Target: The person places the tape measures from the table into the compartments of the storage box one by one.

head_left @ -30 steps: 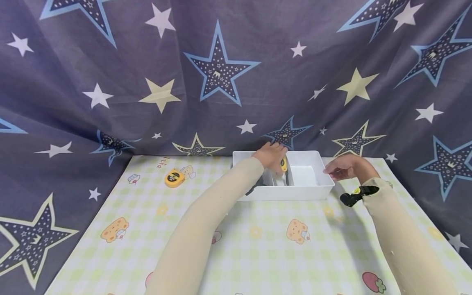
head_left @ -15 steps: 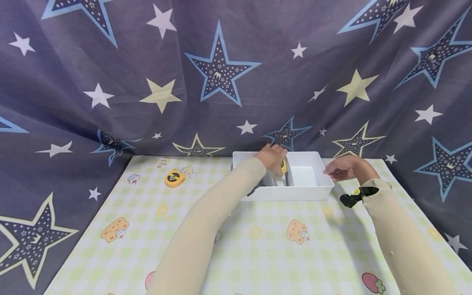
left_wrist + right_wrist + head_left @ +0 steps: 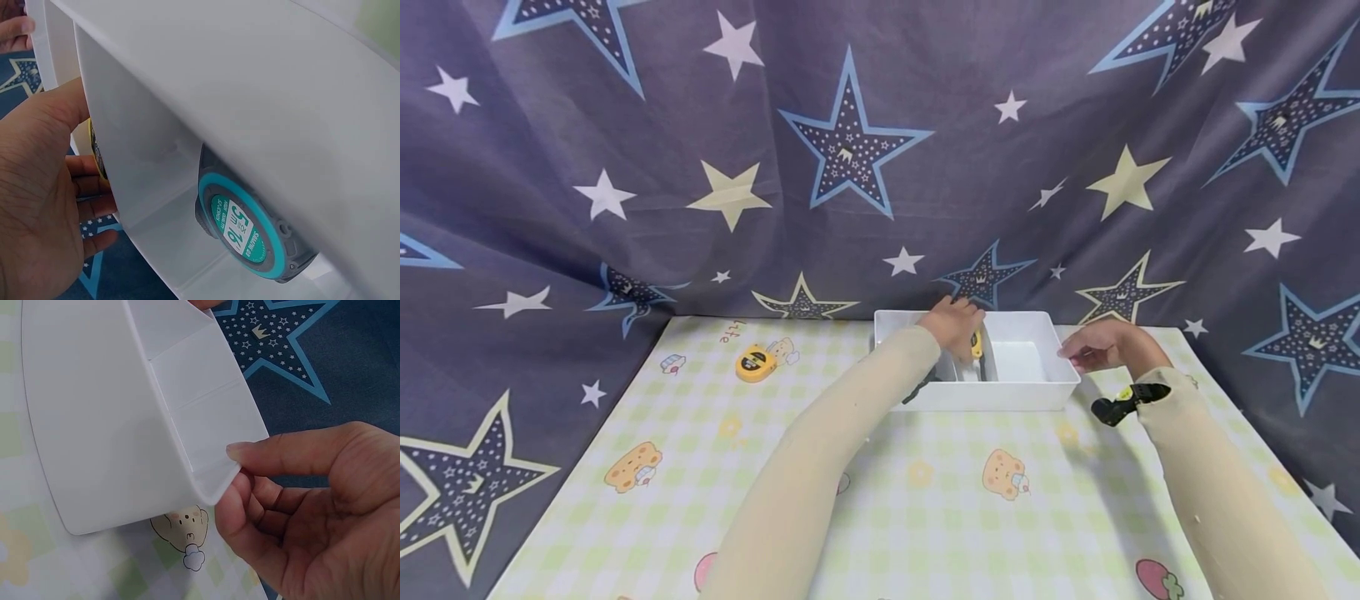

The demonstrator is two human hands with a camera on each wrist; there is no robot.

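Observation:
A white divided box (image 3: 985,396) stands at the far edge of the table. My left hand (image 3: 953,327) reaches into its middle compartment and holds a yellow tape measure (image 3: 976,344), mostly covered by the hand and, in the left wrist view, by a divider (image 3: 134,156). In the compartment nearer the left wrist camera sits a grey and teal tape measure (image 3: 240,225). With thumb and fingers my right hand (image 3: 312,494) pinches the rim at the box's right end. The right compartment (image 3: 1021,360) shows its bare floor.
Another yellow tape measure (image 3: 756,363) lies on the table left of the box. A checked cloth (image 3: 925,517) with printed figures covers the table. Directly behind the box hangs a dark star-patterned curtain (image 3: 850,242).

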